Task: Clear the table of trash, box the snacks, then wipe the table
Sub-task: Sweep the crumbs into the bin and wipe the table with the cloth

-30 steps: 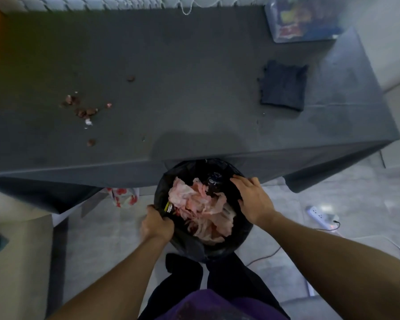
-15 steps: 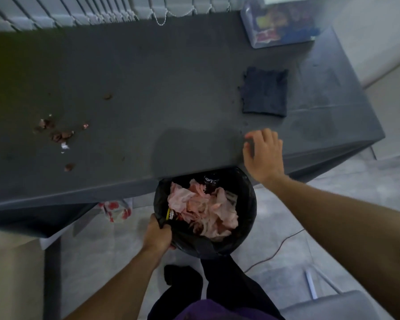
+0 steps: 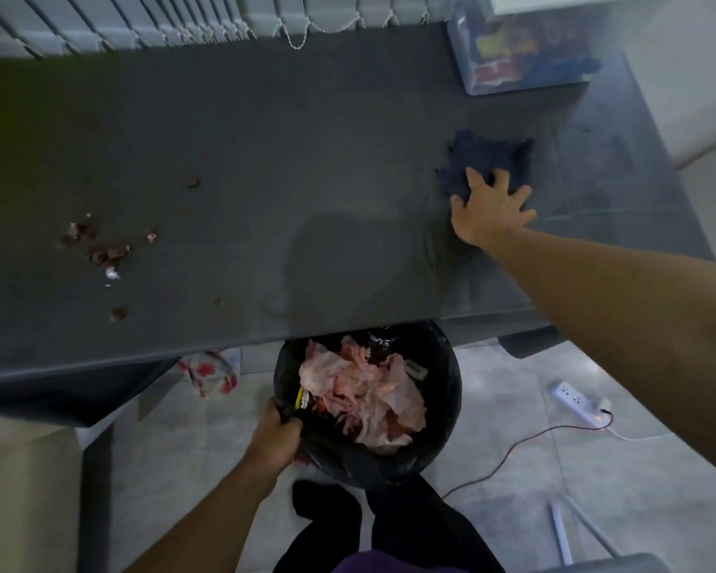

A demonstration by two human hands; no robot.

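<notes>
The dark blue folded cloth (image 3: pixel 497 157) lies on the dark grey table (image 3: pixel 306 130) at about 2 o'clock in the view. The right hand (image 3: pixel 490 210) rests on its near edge with fingers (image 3: pixel 474 179) spread and nearly straight, laid flat on the fabric rather than closed round it. At 6 o'clock, just under the table's near edge, stands the round bin lined with a black plastic bag (image 3: pixel 439 411). The left hand (image 3: pixel 275 432) grips its rim at the bin's own 9 o'clock, fingers curled over the bag. The bin holds crumpled pink paper (image 3: pixel 360 390), so the larger trash appears cleared. Brown crumbs and a small white scrap (image 3: pixel 100 250) remain scattered on the table at 9 o'clock. At 1 o'clock a clear plastic box (image 3: pixel 521 55) holds bright packets, and no loose snacks show on the table, so boxing seems done; whether the box has a lid on cannot be told. Wiping is judged not yet begun, and the crumbs are outstanding. A second ago both hands were on the bin rim. Half a second ago the right hand was at the table's near edge. It has since crossed to the cloth, while the left hand keeps its grip on the bin.
</notes>
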